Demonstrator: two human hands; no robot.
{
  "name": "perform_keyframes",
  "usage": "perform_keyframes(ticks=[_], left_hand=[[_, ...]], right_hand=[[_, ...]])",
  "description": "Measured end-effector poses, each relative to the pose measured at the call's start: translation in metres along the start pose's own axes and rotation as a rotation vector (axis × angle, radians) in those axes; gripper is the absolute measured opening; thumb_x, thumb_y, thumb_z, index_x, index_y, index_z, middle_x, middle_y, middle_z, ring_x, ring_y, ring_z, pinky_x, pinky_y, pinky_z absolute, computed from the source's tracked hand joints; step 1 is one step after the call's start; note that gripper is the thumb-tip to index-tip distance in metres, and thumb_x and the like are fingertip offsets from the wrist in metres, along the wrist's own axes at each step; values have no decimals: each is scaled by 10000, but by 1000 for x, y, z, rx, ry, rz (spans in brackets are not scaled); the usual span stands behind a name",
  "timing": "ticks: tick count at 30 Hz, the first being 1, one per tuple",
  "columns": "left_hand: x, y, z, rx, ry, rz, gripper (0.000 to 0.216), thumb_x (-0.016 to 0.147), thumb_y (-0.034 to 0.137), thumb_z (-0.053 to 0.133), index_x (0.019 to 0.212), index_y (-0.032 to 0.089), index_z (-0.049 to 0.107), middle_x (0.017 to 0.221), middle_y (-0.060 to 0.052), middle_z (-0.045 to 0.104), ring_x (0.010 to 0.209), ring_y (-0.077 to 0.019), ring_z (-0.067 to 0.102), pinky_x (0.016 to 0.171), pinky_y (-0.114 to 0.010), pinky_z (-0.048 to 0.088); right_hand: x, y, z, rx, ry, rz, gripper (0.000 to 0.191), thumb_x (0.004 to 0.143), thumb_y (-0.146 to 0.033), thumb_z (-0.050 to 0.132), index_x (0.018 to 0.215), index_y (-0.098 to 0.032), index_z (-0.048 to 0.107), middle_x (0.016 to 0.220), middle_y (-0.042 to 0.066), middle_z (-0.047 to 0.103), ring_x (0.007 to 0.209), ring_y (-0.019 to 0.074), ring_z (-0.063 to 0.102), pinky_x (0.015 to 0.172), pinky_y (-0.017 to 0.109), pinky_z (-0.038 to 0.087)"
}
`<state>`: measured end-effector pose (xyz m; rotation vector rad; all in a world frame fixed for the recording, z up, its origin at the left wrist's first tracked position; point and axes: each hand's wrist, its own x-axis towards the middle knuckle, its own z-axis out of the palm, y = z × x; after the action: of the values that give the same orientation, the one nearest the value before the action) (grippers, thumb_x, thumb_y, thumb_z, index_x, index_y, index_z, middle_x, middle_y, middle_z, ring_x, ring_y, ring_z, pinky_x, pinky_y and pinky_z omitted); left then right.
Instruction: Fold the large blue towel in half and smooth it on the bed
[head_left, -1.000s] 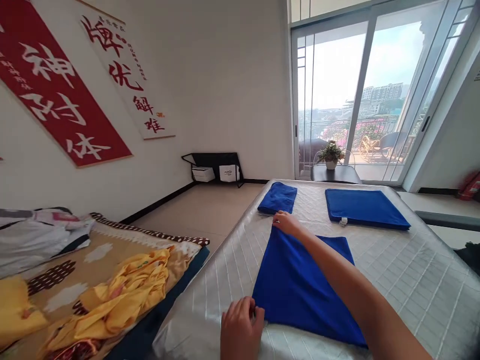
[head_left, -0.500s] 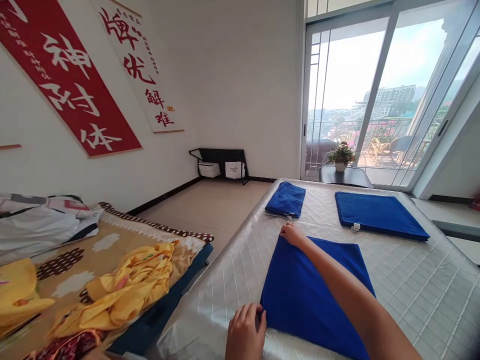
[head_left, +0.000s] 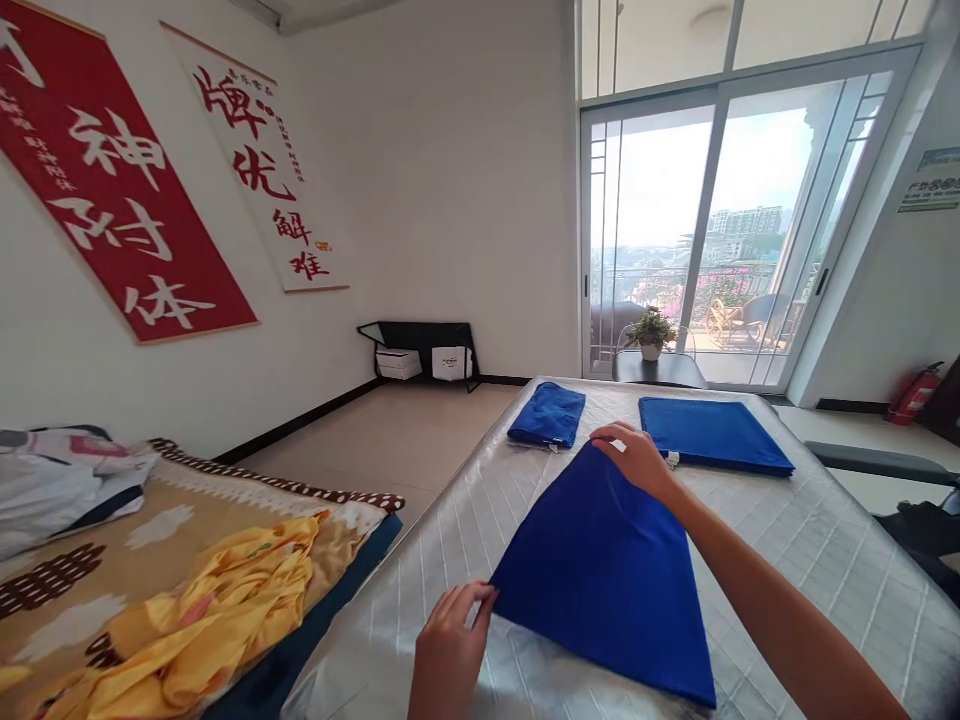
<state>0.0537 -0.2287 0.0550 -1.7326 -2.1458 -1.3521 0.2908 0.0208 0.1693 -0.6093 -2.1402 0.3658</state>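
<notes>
A flat blue cloth (head_left: 600,570) lies partly on a silver quilted cover (head_left: 420,610), its left edge raised between my hands. My left hand (head_left: 454,630) pinches the near left corner between thumb and fingers. At the far corner my right hand (head_left: 630,455) pinches the fabric, and my right forearm passes along the cloth's right side. Beyond it, a small folded blue bundle (head_left: 547,414) with a white tag lies at the left. A larger folded blue stack (head_left: 712,435), also tagged, lies just behind my right hand.
To the left, a low bed with a patterned blanket (head_left: 165,525) holds a crumpled yellow cloth (head_left: 225,600) and white clothing (head_left: 67,485). A potted plant (head_left: 651,335) stands on a dark chair (head_left: 660,370) by the glass door. A fire extinguisher (head_left: 915,392) is at the right wall.
My right hand has lifted the cloth's far left corner and moved it rightward. My left hand has raised the near corner slightly. The camera view has tilted up and turned right.
</notes>
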Motion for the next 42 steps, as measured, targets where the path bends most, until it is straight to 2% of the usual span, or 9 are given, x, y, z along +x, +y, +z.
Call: perform_keyframes(ticks=[8,13,17,22,25,29,34,38,42], left_hand=[[80,81,-82,39,181,167,414,879,667,513,845,290,681,854,7,761,749,-212,711,742,-306,547],[100,131,-115,101,170,255,451,859,714,480,819,316,690,858,39,761,638,-187,681,664,-292,539],[107,156,-129,136,153,292,459,840,735,480,855,334,703,849,65,760,536,-162,632,661,-296,538],[113,169,-126,141,165,396,483,868,726,447,923,316,698,893,47,764,707,-188,703,726,-294,548],[112,172,-118,122,193,498,474,909,685,440,981,298,704,929,25,767,802,-196,724,741,-286,556],[106,180,-110,28,127,639,331,935,555,540,978,284,726,918,12,770,816,-183,732,753,-259,564],[79,211,-102,-198,-42,718,137,919,359,654,1029,287,694,884,29,745,774,-148,714,716,-225,566],[47,241,-94,-419,-297,813,246,929,176,634,1147,290,629,906,15,712,756,-110,678,692,-190,546],[30,246,-78,-534,-403,811,245,942,111,583,1123,269,631,918,-13,689,758,-105,656,705,-189,534]], right_hand=[[-51,-65,-130,11,362,63,256,898,-483,632,1011,-275,732,1017,31,725,948,198,666,783,330,567],[-86,-94,-174,32,489,74,217,883,-458,666,991,-282,731,1002,23,729,949,196,672,816,337,577],[-108,-106,-192,47,533,163,231,874,-465,676,1004,-281,725,916,4,738,790,164,692,701,289,594],[-131,-116,-200,-48,546,174,269,874,-494,664,1012,-271,727,901,18,739,758,163,694,584,244,571],[-146,-122,-206,-147,537,208,295,869,-527,656,1001,-275,733,669,-20,678,546,124,622,431,212,487],[-170,-129,-220,-143,503,326,341,873,-538,649,1046,-252,712,568,-42,660,509,140,651,489,235,539],[-188,-135,-239,-271,797,427,403,831,-569,682,1080,-254,706,701,3,736,670,219,734,619,317,595],[-174,-140,-249,-396,1041,445,443,842,-585,656,1094,-226,714,857,68,756,779,264,741,652,347,577],[-129,-124,-242,-389,887,407,400,871,-562,622,1095,-239,697,949,63,752,834,256,726,731,367,561]])
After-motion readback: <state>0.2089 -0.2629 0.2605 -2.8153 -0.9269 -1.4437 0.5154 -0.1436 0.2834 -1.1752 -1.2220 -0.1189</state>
